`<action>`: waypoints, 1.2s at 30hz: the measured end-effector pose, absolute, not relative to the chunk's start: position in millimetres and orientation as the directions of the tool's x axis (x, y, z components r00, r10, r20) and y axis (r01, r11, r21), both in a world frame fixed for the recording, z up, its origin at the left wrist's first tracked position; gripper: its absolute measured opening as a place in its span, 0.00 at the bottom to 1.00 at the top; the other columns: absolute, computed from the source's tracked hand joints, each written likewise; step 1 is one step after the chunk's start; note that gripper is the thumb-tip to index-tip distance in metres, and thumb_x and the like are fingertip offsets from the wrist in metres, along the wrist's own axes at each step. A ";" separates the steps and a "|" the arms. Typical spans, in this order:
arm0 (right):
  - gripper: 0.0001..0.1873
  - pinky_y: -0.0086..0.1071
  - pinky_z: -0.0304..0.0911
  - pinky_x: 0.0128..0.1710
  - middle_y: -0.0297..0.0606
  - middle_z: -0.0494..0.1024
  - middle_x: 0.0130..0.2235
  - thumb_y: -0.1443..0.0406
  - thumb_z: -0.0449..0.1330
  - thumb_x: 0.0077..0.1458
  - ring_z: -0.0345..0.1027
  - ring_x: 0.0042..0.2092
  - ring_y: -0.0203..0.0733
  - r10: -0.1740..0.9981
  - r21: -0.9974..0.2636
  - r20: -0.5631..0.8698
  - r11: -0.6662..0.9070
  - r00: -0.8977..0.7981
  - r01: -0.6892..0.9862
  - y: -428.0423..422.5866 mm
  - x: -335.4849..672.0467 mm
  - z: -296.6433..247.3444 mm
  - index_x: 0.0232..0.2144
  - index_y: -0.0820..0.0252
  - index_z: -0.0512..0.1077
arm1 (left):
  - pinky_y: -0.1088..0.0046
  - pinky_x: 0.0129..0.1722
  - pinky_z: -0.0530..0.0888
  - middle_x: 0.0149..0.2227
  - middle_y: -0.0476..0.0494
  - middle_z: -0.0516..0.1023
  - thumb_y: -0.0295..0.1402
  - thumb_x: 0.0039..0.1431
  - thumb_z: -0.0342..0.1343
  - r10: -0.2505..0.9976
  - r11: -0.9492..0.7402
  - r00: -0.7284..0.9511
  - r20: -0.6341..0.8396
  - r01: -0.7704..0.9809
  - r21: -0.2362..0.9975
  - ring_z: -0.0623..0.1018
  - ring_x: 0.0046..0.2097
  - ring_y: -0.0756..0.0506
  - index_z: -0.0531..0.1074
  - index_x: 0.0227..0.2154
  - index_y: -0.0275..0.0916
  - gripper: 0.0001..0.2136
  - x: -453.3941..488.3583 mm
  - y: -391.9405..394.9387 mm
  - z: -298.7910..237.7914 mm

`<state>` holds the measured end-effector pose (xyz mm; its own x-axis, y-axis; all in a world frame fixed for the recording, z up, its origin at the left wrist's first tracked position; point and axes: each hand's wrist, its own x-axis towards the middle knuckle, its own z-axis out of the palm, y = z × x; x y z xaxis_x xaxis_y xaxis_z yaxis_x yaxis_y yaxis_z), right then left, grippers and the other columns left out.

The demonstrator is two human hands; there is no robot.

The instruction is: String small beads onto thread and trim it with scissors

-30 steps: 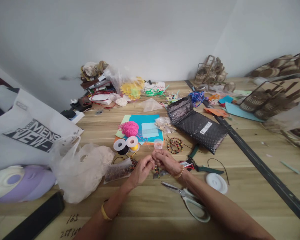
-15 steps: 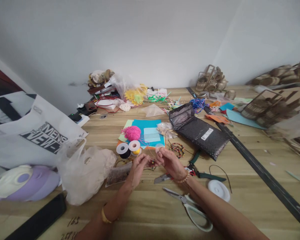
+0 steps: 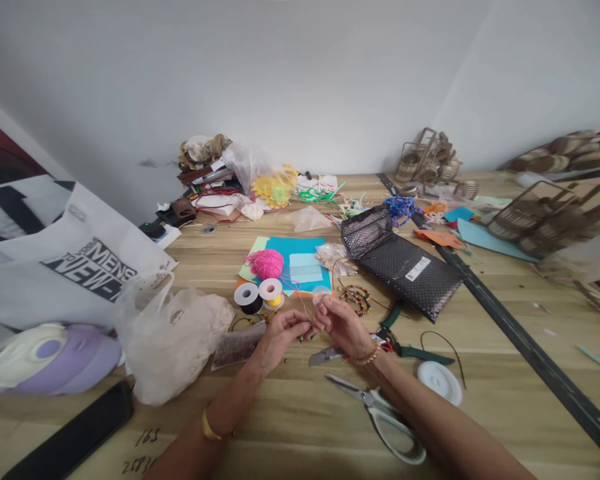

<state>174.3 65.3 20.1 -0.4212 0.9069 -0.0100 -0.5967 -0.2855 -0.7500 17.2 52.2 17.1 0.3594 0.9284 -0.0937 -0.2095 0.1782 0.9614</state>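
Observation:
My left hand [image 3: 283, 337] and my right hand [image 3: 344, 328] meet over the middle of the table, fingertips pinched close together. Between them runs a thin beaded cord [image 3: 306, 338] with small dark and coloured beads hanging just below the fingertips. A fine pale strand rises from the fingers toward the sheets of coloured paper. Just beyond my right hand lies a coil of multicoloured beads [image 3: 356, 300]. Under the right wrist is a utility knife [image 3: 325, 358], and nearer me lie open scissors [image 3: 380, 407]. By my left hand rests a clear bag of small dark pieces [image 3: 237, 345].
Beyond the hands sit a black spool [image 3: 249, 298], a yellow spool [image 3: 271, 292] and pink yarn [image 3: 267, 264] on blue paper [image 3: 300, 247]. Right are a black bubble mailer [image 3: 405, 267], green-handled pliers [image 3: 425, 354] and a white spool [image 3: 439, 382]. Left stands a plastic bag [image 3: 173, 347].
My fingertips have shifted slightly on the cord, and the beads now hang a little lower beneath them. The view has moved slightly; the things on the table lie as before.

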 end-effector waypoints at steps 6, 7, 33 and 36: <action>0.16 0.30 0.58 0.26 0.28 0.58 0.18 0.56 0.62 0.50 0.56 0.22 0.34 0.900 -0.758 -0.007 -0.290 -0.437 -0.585 63.2 172.8 23.8 0.20 0.60 0.64 | 0.71 0.36 0.69 0.29 0.44 0.78 0.34 0.47 0.63 0.936 0.143 0.335 -0.108 -0.082 0.986 0.75 0.32 0.47 0.75 0.28 0.33 0.09 18.8 50.6 27.7; 0.16 0.30 0.57 0.25 0.28 0.58 0.18 0.56 0.62 0.50 0.56 0.22 0.34 0.898 -0.757 -0.008 -0.292 -0.439 -0.585 62.8 172.8 23.8 0.20 0.60 0.64 | 0.71 0.36 0.69 0.28 0.44 0.78 0.34 0.46 0.64 0.939 0.140 0.328 -0.108 -0.077 0.987 0.75 0.32 0.47 0.74 0.27 0.33 0.09 19.4 50.5 27.4; 0.21 0.24 0.52 0.19 0.25 0.52 0.19 0.54 0.60 0.52 0.46 0.21 0.30 0.934 -0.754 -0.078 -0.284 -0.348 -0.593 50.5 154.2 15.9 0.19 0.59 0.57 | 0.76 0.28 0.69 0.22 0.50 0.71 0.25 0.40 0.58 0.989 -0.149 0.010 0.149 0.106 0.983 0.72 0.26 0.51 0.67 0.19 0.36 0.05 21.9 53.5 1.3; 0.21 0.23 0.51 0.19 0.25 0.52 0.19 0.54 0.60 0.51 0.46 0.21 0.30 0.936 -0.770 -0.079 -0.276 -0.343 -0.575 49.2 154.0 16.5 0.19 0.59 0.58 | 0.76 0.28 0.69 0.22 0.50 0.71 0.26 0.40 0.59 0.987 -0.158 0.010 0.158 0.114 0.981 0.72 0.26 0.51 0.67 0.19 0.36 0.05 22.2 52.5 2.1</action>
<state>154.0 49.2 16.5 -0.3430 0.9360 -0.0789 -0.5752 -0.2757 -0.7701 22.2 52.5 2.1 0.0098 0.9874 0.1578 0.1139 -0.1579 0.9809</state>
